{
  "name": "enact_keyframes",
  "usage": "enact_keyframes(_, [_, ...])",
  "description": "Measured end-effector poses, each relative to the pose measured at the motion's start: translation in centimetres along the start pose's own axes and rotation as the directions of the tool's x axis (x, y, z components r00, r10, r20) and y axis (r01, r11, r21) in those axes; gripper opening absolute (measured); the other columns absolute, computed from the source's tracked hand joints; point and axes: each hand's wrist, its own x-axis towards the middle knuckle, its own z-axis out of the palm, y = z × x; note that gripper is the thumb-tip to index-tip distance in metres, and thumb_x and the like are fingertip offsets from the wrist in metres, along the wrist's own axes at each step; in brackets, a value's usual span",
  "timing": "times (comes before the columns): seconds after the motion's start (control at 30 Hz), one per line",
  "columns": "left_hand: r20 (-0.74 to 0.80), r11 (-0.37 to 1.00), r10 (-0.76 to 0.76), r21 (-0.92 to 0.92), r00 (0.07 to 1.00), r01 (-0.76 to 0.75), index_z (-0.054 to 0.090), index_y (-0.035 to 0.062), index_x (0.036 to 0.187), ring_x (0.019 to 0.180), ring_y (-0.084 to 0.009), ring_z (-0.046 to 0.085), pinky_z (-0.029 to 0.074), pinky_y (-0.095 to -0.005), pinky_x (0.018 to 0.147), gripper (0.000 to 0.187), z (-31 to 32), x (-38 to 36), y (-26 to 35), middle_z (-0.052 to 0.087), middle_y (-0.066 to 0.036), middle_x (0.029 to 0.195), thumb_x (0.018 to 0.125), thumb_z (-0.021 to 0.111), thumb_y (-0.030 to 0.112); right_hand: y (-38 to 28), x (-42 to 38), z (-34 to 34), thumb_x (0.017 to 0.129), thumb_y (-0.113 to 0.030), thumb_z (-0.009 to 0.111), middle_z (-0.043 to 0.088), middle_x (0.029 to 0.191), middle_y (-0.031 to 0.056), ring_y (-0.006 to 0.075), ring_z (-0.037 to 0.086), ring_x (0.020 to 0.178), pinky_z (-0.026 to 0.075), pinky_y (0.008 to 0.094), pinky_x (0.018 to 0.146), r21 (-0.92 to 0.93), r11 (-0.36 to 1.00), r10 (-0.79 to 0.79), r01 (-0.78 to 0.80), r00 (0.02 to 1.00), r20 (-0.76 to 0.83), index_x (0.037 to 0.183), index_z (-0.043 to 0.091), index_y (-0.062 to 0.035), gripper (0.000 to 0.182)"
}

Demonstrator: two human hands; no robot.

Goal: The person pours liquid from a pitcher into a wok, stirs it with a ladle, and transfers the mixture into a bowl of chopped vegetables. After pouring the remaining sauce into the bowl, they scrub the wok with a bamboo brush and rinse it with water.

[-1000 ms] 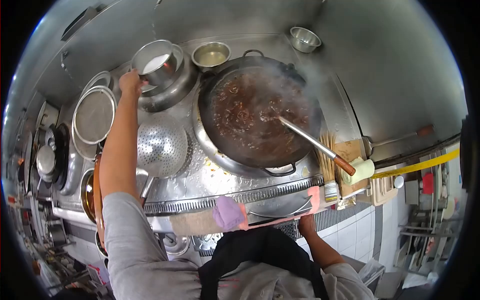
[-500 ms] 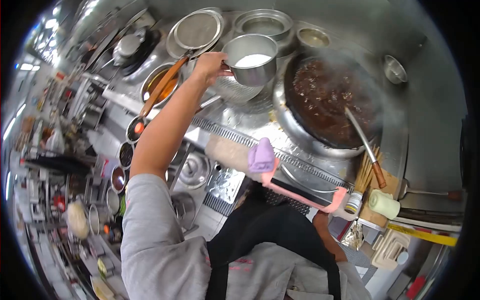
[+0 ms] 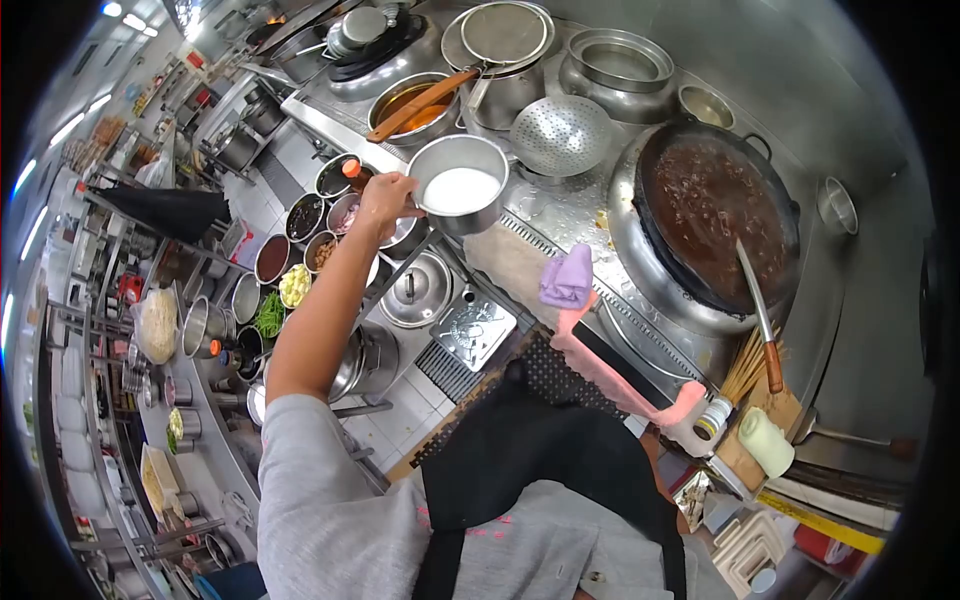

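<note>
My left hand (image 3: pixel 388 205) is closed on the handle of a metal pot (image 3: pixel 462 215), which has something smooth and white (image 3: pixel 460 190) inside. My arm stretches out to the left, and the pot hangs level over the counter's front edge, in front of a perforated ladle (image 3: pixel 562 137). Of my right arm (image 3: pixel 655 455) only a sliver of skin shows beside the black apron; its fingers are hidden. To the right, a large wok (image 3: pixel 715 225) of bubbling dark brown liquid has a wood-handled ladle (image 3: pixel 757 310) resting in it.
Behind the pot are a pan of orange liquid (image 3: pixel 415 110), a round strainer (image 3: pixel 507 33) and a lidless steel pot (image 3: pixel 620 65). Bowls of ingredients (image 3: pixel 295 285) stand at the left. A purple cloth (image 3: pixel 567 277) and a pink cloth (image 3: pixel 610 375) hang on the front rail.
My left hand has carried the pot leftward and toward me, away from the wok. The view has swung left, showing more ingredient bowls. My right arm is more hidden.
</note>
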Motion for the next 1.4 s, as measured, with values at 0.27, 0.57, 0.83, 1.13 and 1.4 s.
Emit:
enact_keyframes(0.27, [-0.08, 1.0, -0.008, -0.027, 0.997, 0.006, 0.058, 0.0035, 0.079, 0.068, -0.0154, 0.063, 0.061, -0.0334, 0.058, 0.014, -2.4, -2.0, -3.6, 0.058, -0.004, 0.077, 0.09, 0.06, 0.012, 7.5, 2.1, 5.5, 0.079, -0.011, 0.058, 0.058, 0.123, 0.0293, 0.0432, 0.054, 0.118, 0.043, 0.0444, 0.104, -0.374, 0.884, -0.219, 0.281, 0.955, 0.199, 0.128, 0.052, 0.011, 0.054])
enact_keyframes(0.57, [0.039, 0.969, -0.054, -0.24, 0.998, 0.062, 0.058, 0.002, 0.08, 0.061, -0.0162, 0.061, 0.061, -0.0342, 0.057, 0.012, 3.3, 3.3, -5.4, 0.057, -0.005, 0.074, 0.089, 0.06, 0.01, 4.6, 1.2, 6.0, 0.086, -0.001, 0.057, 0.067, 0.096, 0.0211, 0.03, 0.07, 0.074, 0.058, 0.0415, 0.062, 0.374, 0.865, 0.13, -0.335, 0.868, 0.479, 0.127, 0.054, 0.0048, 0.042])
enact_keyframes(0.83, [0.015, 0.964, -0.065, -0.257, 0.998, 0.067, 0.058, 0.0004, 0.077, 0.06, -0.0185, 0.058, 0.06, -0.0381, 0.056, 0.013, 8.4, 10.5, -10.1, 0.053, -0.005, 0.068, 0.086, 0.057, 0.009, -7.6, -6.4, -2.2, 0.087, 0.002, 0.053, 0.068, 0.087, 0.0206, 0.0284, 0.069, 0.068, 0.055, 0.0398, 0.05, 0.453, 0.857, 0.114, -0.247, 0.947, 0.3, 0.127, 0.053, 0.0049, 0.04])
enact_keyframes(1.13, [-0.059, 0.991, -0.024, -0.133, 0.998, 0.016, 0.06, 0.004, 0.087, 0.076, -0.0222, 0.063, 0.059, -0.0383, 0.058, 0.01, 7.2, 17.1, -17.0, 0.062, -0.009, 0.086, 0.09, 0.058, 0.014, -16.7, -7.2, -12.1, 0.096, -0.016, 0.052, 0.065, 0.08, 0.0033, 0.0115, 0.062, 0.07, 0.053, 0.0279, 0.07, 0.564, 0.819, -0.209, 0.103, 0.97, 0.127, 0.127, 0.059, 0.0, 0.035])
enact_keyframes(1.4, [-0.076, 0.993, -0.049, -0.11, 0.996, 0.041, 0.057, 0.0048, 0.087, 0.069, -0.0179, 0.056, 0.053, -0.034, 0.062, 0.019, 5.5, 19.2, -18.4, 0.058, -0.007, 0.08, 0.088, 0.068, 0.02, -17.6, -2.5, -33.8, 0.088, -0.008, 0.061, 0.062, 0.09, 0.0185, 0.0336, 0.063, 0.085, 0.051, 0.0398, 0.079, -0.512, 0.858, -0.442, 0.035, 0.556, -0.704, 0.133, 0.05, 0.002, 0.047])
